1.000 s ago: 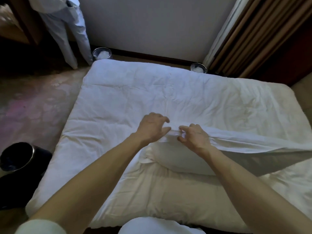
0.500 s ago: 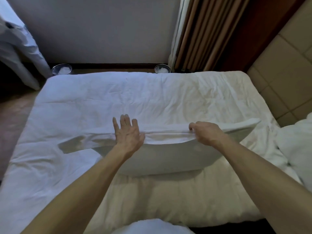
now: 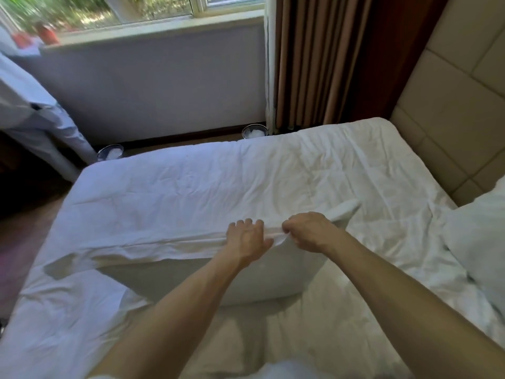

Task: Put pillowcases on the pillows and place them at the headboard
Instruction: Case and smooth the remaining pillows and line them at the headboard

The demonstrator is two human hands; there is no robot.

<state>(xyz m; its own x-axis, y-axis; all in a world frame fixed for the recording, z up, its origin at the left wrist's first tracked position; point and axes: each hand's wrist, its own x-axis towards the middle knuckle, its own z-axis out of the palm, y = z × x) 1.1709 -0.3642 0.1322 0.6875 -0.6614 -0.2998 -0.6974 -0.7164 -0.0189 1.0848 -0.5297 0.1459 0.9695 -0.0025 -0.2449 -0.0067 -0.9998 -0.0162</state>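
Fingers of left hand and right hand pinch pillowcase edge.

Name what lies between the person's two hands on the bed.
A short bunched stretch of the white pillowcase, gripped by left hand and right hand; the head view shows it.

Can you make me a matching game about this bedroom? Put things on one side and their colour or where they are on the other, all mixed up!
Things:
1 pillow
2 curtain
3 headboard
4 window

Clues:
A brown
B beige panels
C gripped by the left hand and right hand
D green leaves outside

Pairs: 1-C, 2-A, 3-B, 4-D
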